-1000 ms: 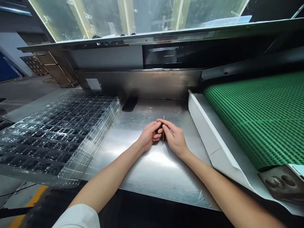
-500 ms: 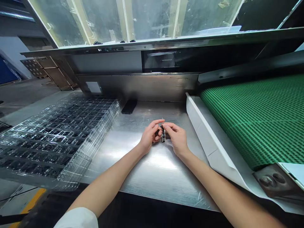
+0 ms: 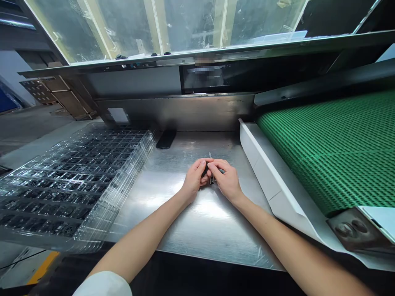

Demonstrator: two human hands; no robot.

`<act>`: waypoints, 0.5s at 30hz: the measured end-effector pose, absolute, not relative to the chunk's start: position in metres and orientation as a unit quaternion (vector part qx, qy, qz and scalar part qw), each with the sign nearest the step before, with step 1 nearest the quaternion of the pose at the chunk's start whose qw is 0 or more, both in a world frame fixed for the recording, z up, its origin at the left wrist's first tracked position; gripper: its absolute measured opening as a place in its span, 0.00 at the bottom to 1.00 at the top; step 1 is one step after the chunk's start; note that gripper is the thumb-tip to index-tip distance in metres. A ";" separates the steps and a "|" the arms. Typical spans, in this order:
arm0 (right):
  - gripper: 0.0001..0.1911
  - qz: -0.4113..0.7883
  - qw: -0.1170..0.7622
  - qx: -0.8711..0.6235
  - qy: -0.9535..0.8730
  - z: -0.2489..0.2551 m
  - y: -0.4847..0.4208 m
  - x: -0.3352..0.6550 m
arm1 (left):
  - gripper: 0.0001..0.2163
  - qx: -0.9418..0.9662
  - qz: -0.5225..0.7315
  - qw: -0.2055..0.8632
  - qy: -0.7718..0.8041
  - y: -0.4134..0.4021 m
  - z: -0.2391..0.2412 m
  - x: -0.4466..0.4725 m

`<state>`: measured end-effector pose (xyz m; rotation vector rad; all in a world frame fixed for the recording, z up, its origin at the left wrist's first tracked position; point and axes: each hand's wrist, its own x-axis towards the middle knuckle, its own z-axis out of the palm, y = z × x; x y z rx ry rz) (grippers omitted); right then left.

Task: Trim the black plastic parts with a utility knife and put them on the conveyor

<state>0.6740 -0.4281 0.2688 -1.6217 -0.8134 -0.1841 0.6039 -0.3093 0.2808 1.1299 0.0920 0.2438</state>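
My left hand (image 3: 194, 179) is closed around a small black part (image 3: 205, 169), which shows between its thumb and fingers. Against it, my right hand (image 3: 226, 179) is pinched shut, its fingertips meeting those of the left. What the right fingers grip is hidden. Between the hands runs a slim black and silver piece (image 3: 211, 180) with a narrow pale tip above the fingers, shaped like a utility knife. Whether it is held or lies on the metal table (image 3: 197, 230) I cannot tell.
Stacked clear plastic trays (image 3: 92, 193) with black wheel-like parts stand at left. Near the table's back lies a black phone (image 3: 166, 139). A white raised edge (image 3: 268, 181) separates the table from a green conveyor belt (image 3: 339, 152) at right. A metal panel (image 3: 175, 111) rises behind.
The two hands have drawn slightly closer, and the right fingers have turned inward over the black part. The whole view has shifted slightly.
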 end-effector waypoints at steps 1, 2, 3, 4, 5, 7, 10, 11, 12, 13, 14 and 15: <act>0.17 -0.081 0.610 -0.701 -0.362 0.269 -0.428 0.674 | 0.26 0.532 0.114 0.838 0.043 -0.308 0.282 0.604; 0.16 -0.081 0.608 -0.699 -0.368 0.270 -0.429 0.673 | 0.26 0.532 0.113 0.838 0.042 -0.307 0.283 0.604; 0.15 -0.079 0.608 -0.698 -0.371 0.270 -0.429 0.674 | 0.25 0.531 0.111 0.839 0.041 -0.306 0.283 0.603; 0.15 -0.077 0.607 -0.697 -0.374 0.271 -0.429 0.674 | 0.24 0.530 0.109 0.840 0.041 -0.305 0.284 0.603; 0.15 -0.074 0.605 -0.698 -0.376 0.272 -0.429 0.675 | 0.23 0.529 0.105 0.841 0.041 -0.304 0.285 0.603; 0.16 -0.068 0.602 -0.699 -0.380 0.273 -0.431 0.677 | 0.23 0.526 0.097 0.844 0.041 -0.303 0.287 0.602; 0.16 -0.073 0.578 -0.722 -0.373 0.272 -0.434 0.684 | 0.22 0.526 0.098 0.844 0.041 -0.302 0.288 0.602; 0.13 -0.083 0.557 -0.744 -0.361 0.271 -0.435 0.686 | 0.21 0.526 0.102 0.843 0.043 -0.302 0.288 0.602; 0.11 -0.096 0.526 -0.771 -0.345 0.269 -0.436 0.689 | 0.20 0.527 0.107 0.842 0.048 -0.301 0.289 0.602; 0.08 -0.108 0.487 -0.802 -0.328 0.268 -0.437 0.691 | 0.19 0.526 0.112 0.841 0.054 -0.300 0.289 0.603; 0.08 -0.118 0.441 -0.833 -0.313 0.266 -0.438 0.692 | 0.18 0.526 0.117 0.840 0.062 -0.298 0.289 0.603; 0.10 -0.125 0.390 -0.860 -0.305 0.265 -0.438 0.694 | 0.17 0.524 0.122 0.840 0.069 -0.296 0.289 0.603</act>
